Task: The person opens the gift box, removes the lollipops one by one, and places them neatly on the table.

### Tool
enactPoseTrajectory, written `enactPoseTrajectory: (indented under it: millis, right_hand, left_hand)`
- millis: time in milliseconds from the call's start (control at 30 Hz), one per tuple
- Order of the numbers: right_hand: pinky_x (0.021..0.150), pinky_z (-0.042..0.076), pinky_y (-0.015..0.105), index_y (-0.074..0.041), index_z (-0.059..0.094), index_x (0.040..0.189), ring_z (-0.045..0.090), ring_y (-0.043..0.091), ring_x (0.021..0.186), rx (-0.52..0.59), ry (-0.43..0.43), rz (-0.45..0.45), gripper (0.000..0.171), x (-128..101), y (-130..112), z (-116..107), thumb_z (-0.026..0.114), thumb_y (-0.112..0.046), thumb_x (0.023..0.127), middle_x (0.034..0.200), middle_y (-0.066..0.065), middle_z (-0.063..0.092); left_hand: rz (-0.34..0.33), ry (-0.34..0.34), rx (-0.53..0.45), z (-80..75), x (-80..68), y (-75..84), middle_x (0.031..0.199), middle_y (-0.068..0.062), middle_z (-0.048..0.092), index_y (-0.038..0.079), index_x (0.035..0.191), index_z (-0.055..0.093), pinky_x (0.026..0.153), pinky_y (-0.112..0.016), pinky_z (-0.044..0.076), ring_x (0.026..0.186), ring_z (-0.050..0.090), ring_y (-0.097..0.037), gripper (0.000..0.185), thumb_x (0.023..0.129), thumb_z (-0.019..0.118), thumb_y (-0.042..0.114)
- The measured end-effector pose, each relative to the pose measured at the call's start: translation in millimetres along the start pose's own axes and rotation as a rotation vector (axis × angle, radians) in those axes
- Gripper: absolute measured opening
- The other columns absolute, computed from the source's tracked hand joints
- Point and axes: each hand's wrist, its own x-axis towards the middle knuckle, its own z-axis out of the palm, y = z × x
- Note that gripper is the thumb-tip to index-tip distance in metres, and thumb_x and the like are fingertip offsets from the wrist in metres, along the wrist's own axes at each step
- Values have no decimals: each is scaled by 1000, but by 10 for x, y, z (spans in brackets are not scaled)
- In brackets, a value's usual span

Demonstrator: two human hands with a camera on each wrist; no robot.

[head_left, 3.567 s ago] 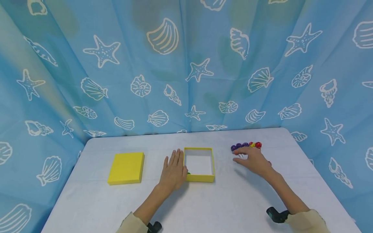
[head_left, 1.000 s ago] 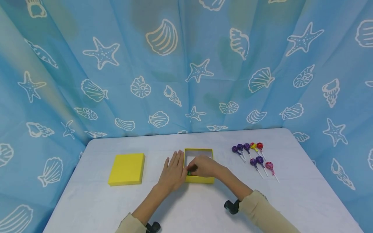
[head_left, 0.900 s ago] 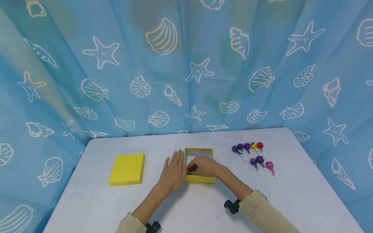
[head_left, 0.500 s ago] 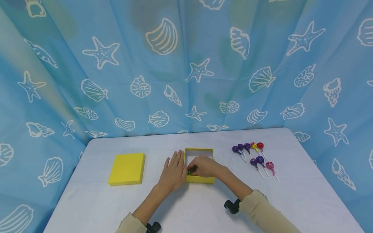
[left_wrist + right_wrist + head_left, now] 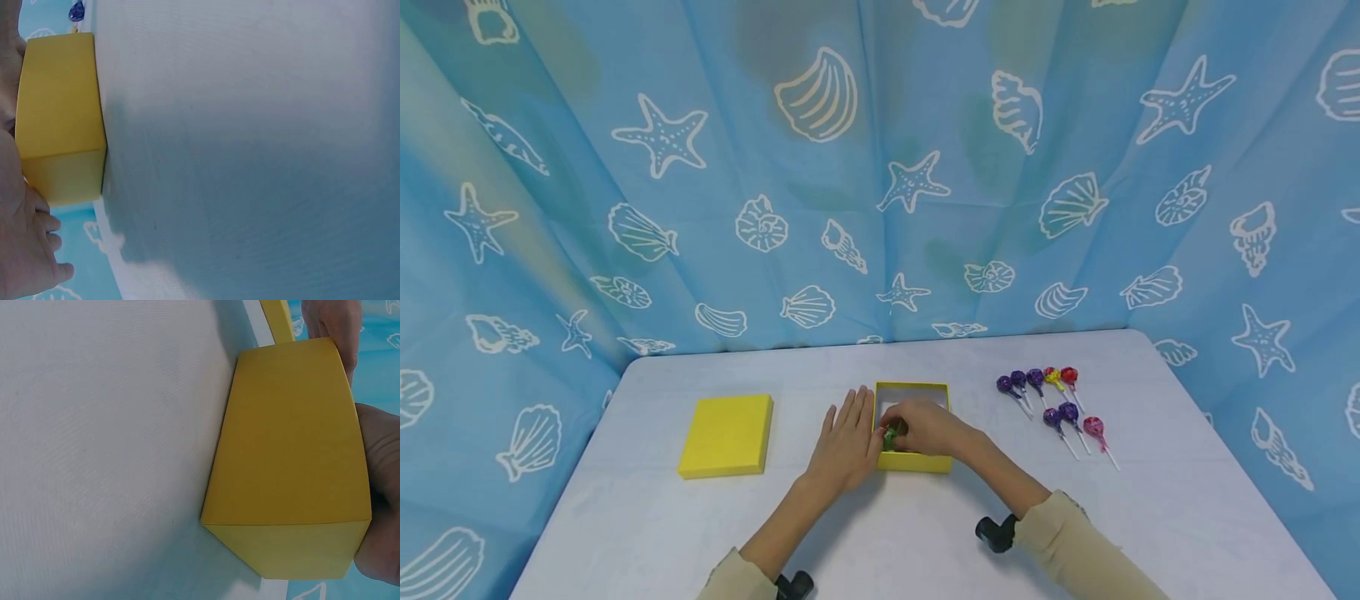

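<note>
In the head view an open yellow box [image 5: 917,461] with a white inside stands mid-table. My left hand [image 5: 844,446] lies along its left side, fingers straight, thumb side touching the wall. My right hand [image 5: 928,429] reaches into the box's near left corner and pinches a green-wrapped lollipop [image 5: 890,438], partly hidden by the fingers; its stick does not show. In the left wrist view the left hand [image 5: 25,244] is beside the yellow box [image 5: 62,97]. The right wrist view has the right hand [image 5: 382,487] over the rim, its fingertips hidden behind the box wall [image 5: 287,437].
A yellow lid [image 5: 726,436] lies left of the hands. Right of the box lie several lollipops: purple ones [image 5: 1052,418], a yellow one [image 5: 1052,377], a red one [image 5: 1069,376] and a pink one [image 5: 1093,427]. A blue shell-print curtain [image 5: 880,167] hangs behind the white table [image 5: 625,517].
The right hand has come from the lollipops on the right into the box. In the last half second its fingertips have lifted slightly, baring more green wrapper. The left hand stays in place.
</note>
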Motion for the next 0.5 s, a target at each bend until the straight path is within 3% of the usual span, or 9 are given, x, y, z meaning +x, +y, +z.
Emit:
enactPoseTrajectory:
  millis: [233,500]
  right_hand:
    - [81,54,30,-8,75,115,66,11,88,-2,80,-23,26,-24,7,-23,74,-7,89,100,-2,73]
    - [81,54,29,-7,73,119,65,11,87,41,150,2,30,-32,0,-71,73,-4,89,102,0,72]
  left_hand:
    - [9,10,6,-22,-10,10,162,-18,23,-4,156,23,116,-55,17,150,17,-32,60,107,33,29]
    - [-4,-6,-6,-37,-18,23,162,-18,21,-5,156,22,117,-54,15,150,15,-32,60,107,34,29]
